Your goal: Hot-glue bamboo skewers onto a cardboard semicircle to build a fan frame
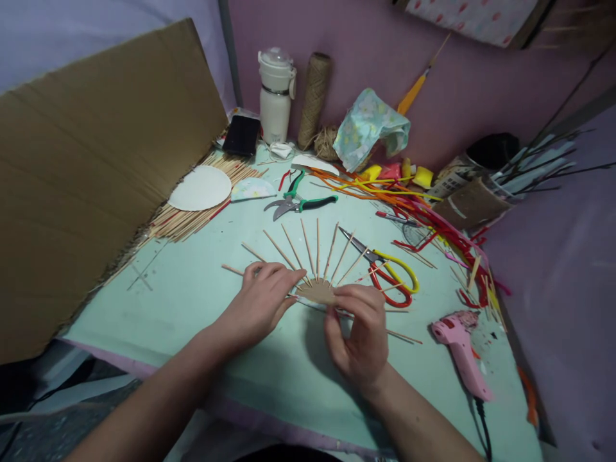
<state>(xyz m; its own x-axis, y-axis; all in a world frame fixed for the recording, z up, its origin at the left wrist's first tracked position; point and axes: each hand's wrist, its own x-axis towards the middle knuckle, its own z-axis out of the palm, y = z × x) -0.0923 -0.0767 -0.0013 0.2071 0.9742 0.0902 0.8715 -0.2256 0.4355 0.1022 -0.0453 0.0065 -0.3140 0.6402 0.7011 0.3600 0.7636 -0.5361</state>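
Observation:
Thin wooden sticks (317, 249) fan out from a small brown cardboard piece (316, 292) above the table. A pale strip shows along the cardboard's near edge. My left hand (264, 298) grips the cardboard from the left, with the thumb below and fingers across the lower left sticks. At its right end my right hand (360, 327) pinches the cardboard between thumb and fingers. Part of the piece is hidden by both hands. Scissors (380, 260) with red and yellow handles lie beneath the right-hand sticks, blades pointing up and left.
Green-handled pruning shears (301, 204) lie beyond the sticks. A pink glue gun (462, 353) rests at the right with its cord. A tall cardboard sheet (106, 154) stands left, beside a pile of sticks (192, 224) and a white oval (201, 188). A white bottle (276, 96) stands behind.

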